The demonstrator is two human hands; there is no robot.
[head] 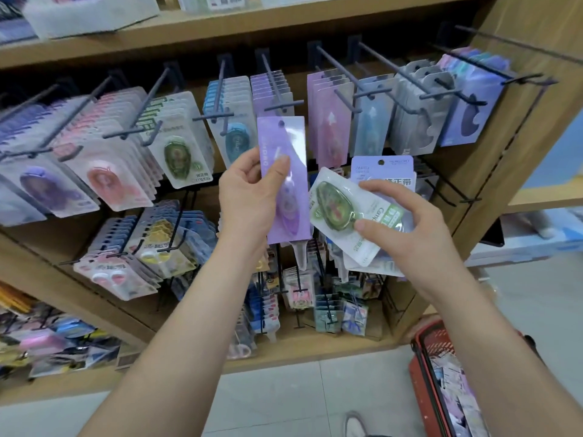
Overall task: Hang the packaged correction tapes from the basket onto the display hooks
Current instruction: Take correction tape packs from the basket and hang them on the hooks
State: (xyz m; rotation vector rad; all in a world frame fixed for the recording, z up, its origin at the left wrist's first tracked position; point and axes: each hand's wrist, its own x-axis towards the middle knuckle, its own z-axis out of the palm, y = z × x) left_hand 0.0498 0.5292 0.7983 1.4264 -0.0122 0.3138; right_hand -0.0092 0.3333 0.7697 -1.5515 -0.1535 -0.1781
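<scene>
My left hand (249, 197) grips a long purple correction tape pack (291, 143) upright, its hang hole just below a black display hook (273, 85) that carries matching purple packs. My right hand (400, 222) holds a small stack of packs, with a green correction tape pack (334, 209) on top and a lilac pack (383, 170) behind it. The red basket (422, 367) stands on the floor at the lower right, with several more packs inside.
Rows of black hooks (375, 64) jut out from the wooden display, most loaded with packaged tapes in purple, pink, green, blue and grey. A lower row of smaller hanging packs (142, 250) sits beneath. A wooden shelf (220, 23) runs overhead. My shoe (355, 425) is on the tiled floor.
</scene>
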